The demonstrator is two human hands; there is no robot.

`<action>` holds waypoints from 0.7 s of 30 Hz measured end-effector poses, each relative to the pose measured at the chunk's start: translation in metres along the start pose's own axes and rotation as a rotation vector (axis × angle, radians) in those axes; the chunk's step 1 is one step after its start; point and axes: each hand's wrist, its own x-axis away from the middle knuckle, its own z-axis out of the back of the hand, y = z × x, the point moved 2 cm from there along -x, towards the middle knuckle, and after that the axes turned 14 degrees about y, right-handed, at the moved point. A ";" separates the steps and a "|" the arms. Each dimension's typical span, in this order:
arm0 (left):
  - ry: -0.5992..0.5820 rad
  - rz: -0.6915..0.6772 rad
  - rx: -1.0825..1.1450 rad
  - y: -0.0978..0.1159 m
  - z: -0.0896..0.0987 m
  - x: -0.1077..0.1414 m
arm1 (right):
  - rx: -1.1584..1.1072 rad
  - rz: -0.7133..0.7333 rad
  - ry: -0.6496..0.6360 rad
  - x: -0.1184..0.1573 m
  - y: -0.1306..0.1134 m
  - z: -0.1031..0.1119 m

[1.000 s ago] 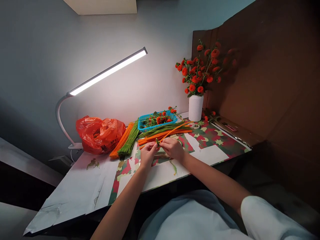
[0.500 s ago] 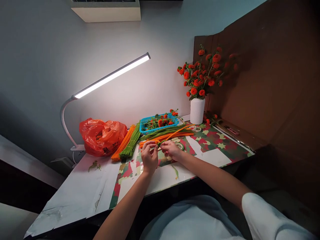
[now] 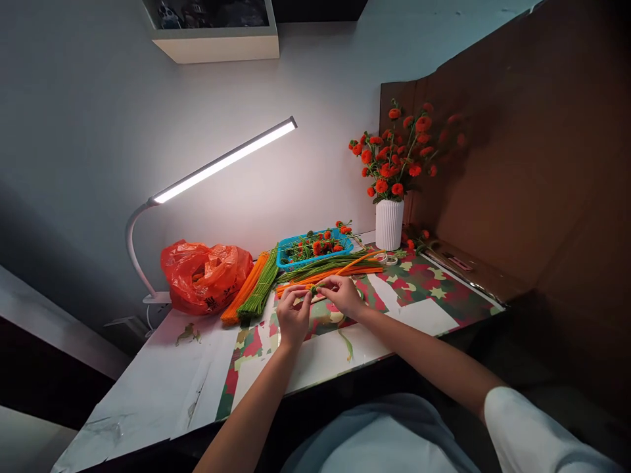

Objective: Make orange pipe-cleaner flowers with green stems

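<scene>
Left hand (image 3: 294, 317) and right hand (image 3: 344, 297) pinching a small green piece (image 3: 314, 290) between them, in front of the blue basket (image 3: 280, 257).
Green piece held above the counter (image 3: 148, 387), nearer the wearer than the basket; fingertips cover part of it, exact form hard to make out. Basket holds orange-red flower heads (image 3: 317, 247) on green stems, tangled, some past the rim. Just in front of basket: loose green and orange rods (image 3: 362, 270). Left of basket: bundled rods (image 3: 259, 289), then a red plastic bag (image 3: 210, 282), contents mostly hidden. Right of basket: white ribbed vase (image 3: 389, 226) of orange-red flowers (image 3: 384, 167). High above basket, leftward: wall cabinet (image 3: 217, 50), cut off at top, its dark contents unclear.
</scene>
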 end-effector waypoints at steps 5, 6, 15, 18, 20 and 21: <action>-0.003 0.094 0.000 -0.006 0.000 -0.001 | 0.176 0.404 -0.138 0.001 -0.008 -0.001; -0.002 0.103 -0.002 -0.008 0.000 -0.002 | 0.211 0.477 -0.189 0.002 -0.009 -0.002; -0.009 0.501 0.275 -0.033 -0.006 -0.002 | 0.131 0.128 -0.002 0.003 0.009 0.000; -0.002 0.513 0.288 -0.033 -0.007 -0.001 | 0.090 0.037 -0.038 0.005 0.015 -0.005; -0.003 0.492 0.282 -0.033 -0.006 -0.001 | 0.012 -0.039 -0.032 0.004 0.017 -0.008; -0.004 0.475 0.278 -0.032 -0.006 -0.001 | -0.037 -0.098 -0.026 0.004 0.018 -0.010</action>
